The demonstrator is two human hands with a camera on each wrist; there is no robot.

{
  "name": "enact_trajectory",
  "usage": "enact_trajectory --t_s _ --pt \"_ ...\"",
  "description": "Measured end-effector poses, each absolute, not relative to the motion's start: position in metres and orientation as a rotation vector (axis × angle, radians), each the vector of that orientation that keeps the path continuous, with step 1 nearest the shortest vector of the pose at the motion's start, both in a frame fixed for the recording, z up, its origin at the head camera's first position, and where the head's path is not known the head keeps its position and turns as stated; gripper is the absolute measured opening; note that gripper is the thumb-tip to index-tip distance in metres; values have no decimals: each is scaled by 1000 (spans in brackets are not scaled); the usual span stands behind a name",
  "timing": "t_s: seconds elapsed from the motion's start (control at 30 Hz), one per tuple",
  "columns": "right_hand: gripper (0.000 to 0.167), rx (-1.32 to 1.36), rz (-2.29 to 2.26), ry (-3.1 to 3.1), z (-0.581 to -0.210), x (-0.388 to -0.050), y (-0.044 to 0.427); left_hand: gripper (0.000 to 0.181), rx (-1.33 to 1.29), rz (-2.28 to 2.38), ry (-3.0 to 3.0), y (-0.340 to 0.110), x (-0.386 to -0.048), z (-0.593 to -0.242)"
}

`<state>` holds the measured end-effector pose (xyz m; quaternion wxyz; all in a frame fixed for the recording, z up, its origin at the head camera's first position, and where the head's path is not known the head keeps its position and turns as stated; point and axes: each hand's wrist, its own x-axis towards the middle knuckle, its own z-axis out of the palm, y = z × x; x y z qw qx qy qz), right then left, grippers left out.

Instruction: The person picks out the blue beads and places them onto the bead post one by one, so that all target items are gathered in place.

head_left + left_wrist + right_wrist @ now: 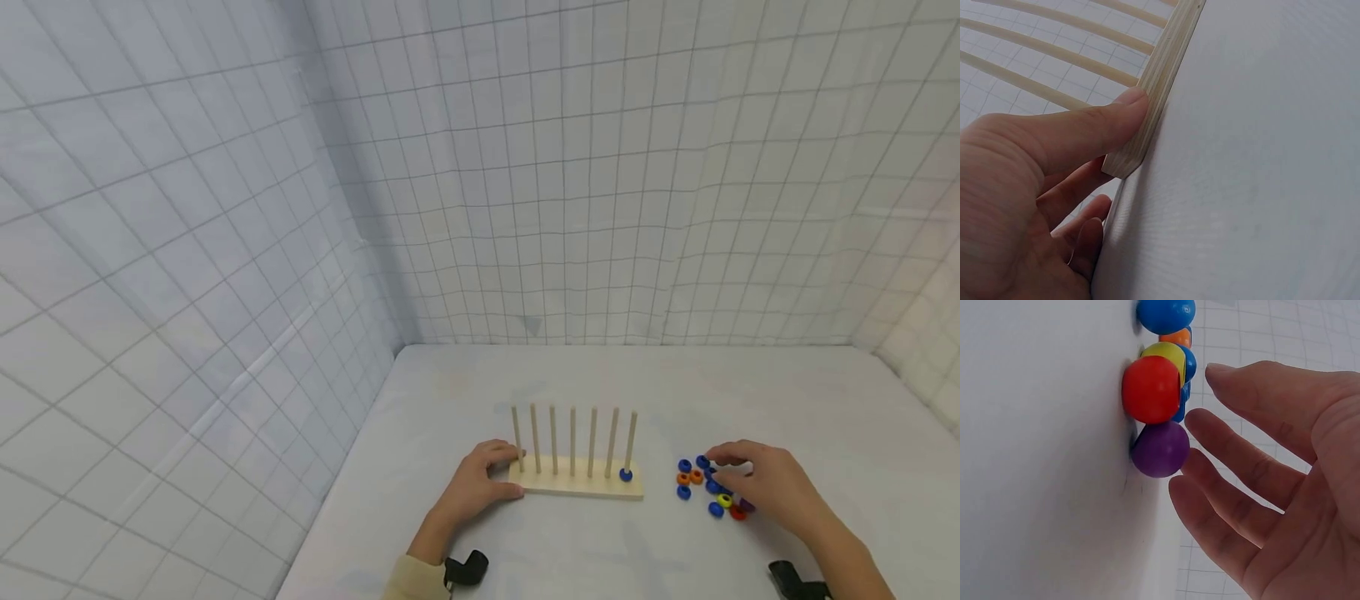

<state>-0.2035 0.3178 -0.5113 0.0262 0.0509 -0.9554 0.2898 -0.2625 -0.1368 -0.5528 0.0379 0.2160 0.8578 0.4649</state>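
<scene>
A wooden base (573,483) with several upright pegs stands on the table, and one blue bead (626,475) sits at the foot of its rightmost peg. My left hand (476,483) grips the left end of the base; in the left wrist view the thumb of the hand (1035,162) presses on the edge of the wood (1163,75). To the right, my right hand (776,487) hovers over the loose beads, fingers apart. In the right wrist view, the red bead (1151,390) and purple bead (1161,450) lie near the fingertips of the hand (1272,469), which holds nothing visible.
Loose blue, orange and yellow beads lie right of the base, among them an orange bead (683,479) and a yellow bead (724,500). The white table (555,550) meets grid-patterned cloth walls (555,208) at the back and sides.
</scene>
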Motion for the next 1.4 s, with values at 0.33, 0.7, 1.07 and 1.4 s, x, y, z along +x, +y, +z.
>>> enact_trajectory --t_s 0.33,0.7,1.07,1.4 --pt "19 153 791 -3002 -513 -206 318 55 664 1438 2621 -133 -262 -551" --pt "19 137 740 -3052 -510 -201 320 56 679 1428 2612 -131 -262 -552" --pt "21 160 617 -3089 -513 -203 312 55 663 1416 2611 -133 -260 -550" --pt "21 187 572 -3091 -513 -205 305 56 631 1406 2619 -136 -261 -550"
